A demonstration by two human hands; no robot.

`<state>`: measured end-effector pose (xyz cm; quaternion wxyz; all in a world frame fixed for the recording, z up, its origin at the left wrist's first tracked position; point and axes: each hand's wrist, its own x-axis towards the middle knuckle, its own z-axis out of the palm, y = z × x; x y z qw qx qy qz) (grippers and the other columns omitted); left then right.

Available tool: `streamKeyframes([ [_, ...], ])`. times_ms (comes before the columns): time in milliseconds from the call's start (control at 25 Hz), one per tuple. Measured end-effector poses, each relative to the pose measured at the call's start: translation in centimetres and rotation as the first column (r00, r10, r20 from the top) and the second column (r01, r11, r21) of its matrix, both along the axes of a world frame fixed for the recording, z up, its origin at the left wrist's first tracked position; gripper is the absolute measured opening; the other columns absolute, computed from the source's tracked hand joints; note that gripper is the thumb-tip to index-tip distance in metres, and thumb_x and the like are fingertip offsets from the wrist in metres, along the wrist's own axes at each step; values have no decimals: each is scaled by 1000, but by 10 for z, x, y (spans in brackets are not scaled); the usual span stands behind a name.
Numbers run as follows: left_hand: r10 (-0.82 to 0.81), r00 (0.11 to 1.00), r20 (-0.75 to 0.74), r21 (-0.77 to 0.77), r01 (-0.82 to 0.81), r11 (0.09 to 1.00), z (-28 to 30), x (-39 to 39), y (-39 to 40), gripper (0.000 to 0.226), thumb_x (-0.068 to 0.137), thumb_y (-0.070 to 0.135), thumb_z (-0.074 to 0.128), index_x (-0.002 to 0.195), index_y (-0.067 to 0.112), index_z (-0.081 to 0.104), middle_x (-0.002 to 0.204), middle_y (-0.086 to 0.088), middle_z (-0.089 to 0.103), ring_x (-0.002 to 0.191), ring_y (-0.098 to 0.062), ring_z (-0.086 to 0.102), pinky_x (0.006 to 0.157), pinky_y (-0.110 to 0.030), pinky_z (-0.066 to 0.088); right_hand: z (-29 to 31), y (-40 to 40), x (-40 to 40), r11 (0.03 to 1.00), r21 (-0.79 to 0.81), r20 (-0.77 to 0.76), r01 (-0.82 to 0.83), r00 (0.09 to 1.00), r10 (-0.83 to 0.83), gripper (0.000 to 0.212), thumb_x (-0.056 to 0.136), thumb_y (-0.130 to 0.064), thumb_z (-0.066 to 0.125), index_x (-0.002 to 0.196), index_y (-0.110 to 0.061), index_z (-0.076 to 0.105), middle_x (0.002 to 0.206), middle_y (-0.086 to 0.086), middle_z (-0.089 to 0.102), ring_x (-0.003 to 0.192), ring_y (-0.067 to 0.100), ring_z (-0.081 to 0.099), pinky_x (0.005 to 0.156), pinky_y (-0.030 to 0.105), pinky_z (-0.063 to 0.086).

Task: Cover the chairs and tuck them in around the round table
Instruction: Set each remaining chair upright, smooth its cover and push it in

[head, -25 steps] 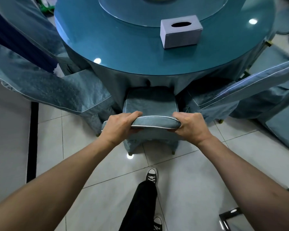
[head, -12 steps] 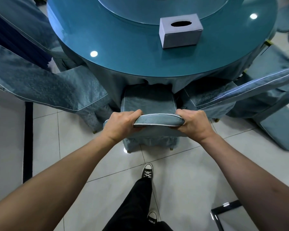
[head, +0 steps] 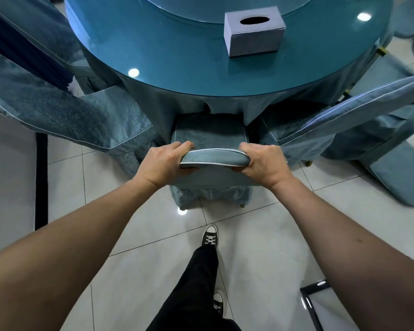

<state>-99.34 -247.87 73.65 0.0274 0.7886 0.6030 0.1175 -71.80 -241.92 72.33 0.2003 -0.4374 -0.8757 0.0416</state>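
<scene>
A chair in a blue-grey cover [head: 210, 137] stands in front of me, its seat partly under the round blue table [head: 177, 58]. My left hand [head: 164, 163] grips the left end of the chair's back top [head: 213, 158], fingers curled over it. At the right end my right hand [head: 264, 163] grips the same top edge. The cover's white piping runs along the back top. The chair's front is hidden beneath the tablecloth.
Covered chairs flank it: one at the left [head: 65, 115], one at the right [head: 344, 120]. A white tissue box [head: 254, 32] sits on the table by a glass turntable [head: 201, 10]. My feet [head: 210, 236] stand on pale floor tiles. A dark frame [head: 313, 304] lies lower right.
The chair has slid forward, further under the table, with both hands still holding its back. I have stepped closer with it.
</scene>
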Motion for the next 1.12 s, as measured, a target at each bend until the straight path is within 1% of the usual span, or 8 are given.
streamKeyframes([
  [120,50,999,9,-60,-49,997,-9,9,-17,49,78,46,76,119,23,60,95,1,67,78,-28,68,62,-39,55,-7,-15,8,998,-53,30,22,999,-21,46,72,-54,78,84,-16,57,75,1,66,65,34,65,52,39,50],
  [200,18,1000,18,-31,-17,999,-16,15,-30,56,76,38,81,125,19,61,106,-2,69,88,-29,68,77,-42,56,-12,-28,12,995,-102,34,18,999,-14,45,72,-54,77,94,-19,59,84,-2,66,73,29,66,57,39,51],
  [280,-4,999,35,15,4,1000,-20,19,-37,65,75,36,83,132,17,60,123,-4,67,106,-28,66,95,-40,50,-14,-35,14,993,-116,-1,-24,1000,24,53,71,-48,79,113,-21,61,101,-3,68,88,25,67,71,39,53],
  [400,42,999,-4,-30,-42,999,-15,23,-41,82,79,48,75,149,23,42,150,-5,49,132,-26,51,114,-41,35,-15,-33,15,989,-123,-44,-78,996,73,80,71,-44,80,140,-15,51,138,4,58,119,23,58,101,39,45],
  [600,138,990,37,-178,-130,975,-5,32,-62,108,73,84,51,159,36,7,166,2,18,152,-22,19,123,-43,17,-8,-41,17,972,-204,2,-120,992,123,107,74,-72,67,157,-21,24,160,2,31,141,19,38,119,41,29],
  [720,216,968,128,-236,-182,955,1,39,-68,99,78,88,37,157,42,2,167,7,12,154,-19,9,124,-45,11,3,-44,19,954,-263,9,-145,988,153,102,80,-82,49,159,-28,15,163,-2,22,147,14,28,122,44,20],
  [880,328,929,173,-255,-279,926,5,49,-64,74,91,78,14,157,45,7,167,7,12,155,-17,3,125,-46,6,14,-44,20,934,-324,-13,-152,988,156,86,91,-75,38,159,-31,10,164,-4,19,150,7,19,123,43,16],
  [1120,447,876,181,-239,-401,884,5,72,-49,68,95,67,16,153,36,34,162,3,30,152,-21,18,122,-46,18,14,-35,28,928,-369,1,-55,998,60,69,98,-68,24,158,-35,16,164,-3,21,148,9,23,123,40,17],
])
